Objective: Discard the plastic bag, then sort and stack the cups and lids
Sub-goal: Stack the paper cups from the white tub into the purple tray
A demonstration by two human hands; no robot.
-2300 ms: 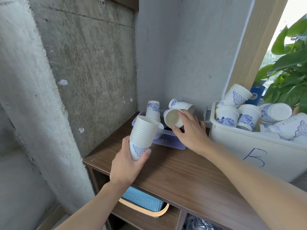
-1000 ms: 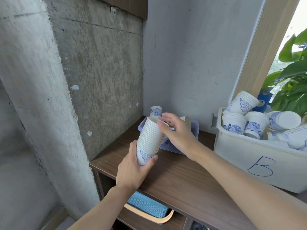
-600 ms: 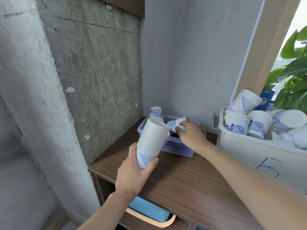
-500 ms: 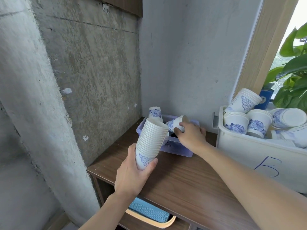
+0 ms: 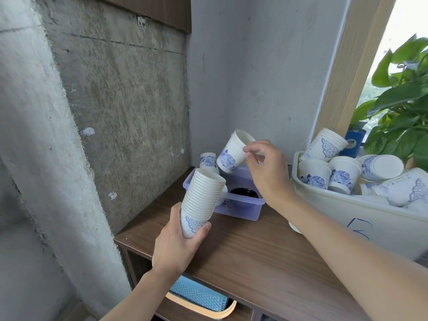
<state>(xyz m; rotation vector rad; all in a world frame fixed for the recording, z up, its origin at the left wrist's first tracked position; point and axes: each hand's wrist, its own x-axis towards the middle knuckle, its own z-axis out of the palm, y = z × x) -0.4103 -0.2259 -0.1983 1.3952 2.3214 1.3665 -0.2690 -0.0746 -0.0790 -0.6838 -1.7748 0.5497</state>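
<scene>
My left hand [image 5: 176,244] grips the base of a tall stack of white paper cups [image 5: 202,200] with blue flower print, tilted a little to the right. My right hand [image 5: 268,172] pinches the rim of a short stack of the same cups [image 5: 232,154], lifted and tilted above a small clear purple box [image 5: 238,206]. One more cup [image 5: 207,161] stands upside down at the box's back left. A black lid [image 5: 243,193] lies inside the box.
A large white bin [image 5: 361,218] marked with a blue letter holds several cup stacks at the right. All sits on a wooden shelf top [image 5: 245,251] in a concrete corner. A blue basket [image 5: 199,295] sits on the shelf below. A green plant [image 5: 403,98] stands at the far right.
My right hand has lifted the short cup stack out of the purple box and up. The left hand still holds the tall stack in about the same place.
</scene>
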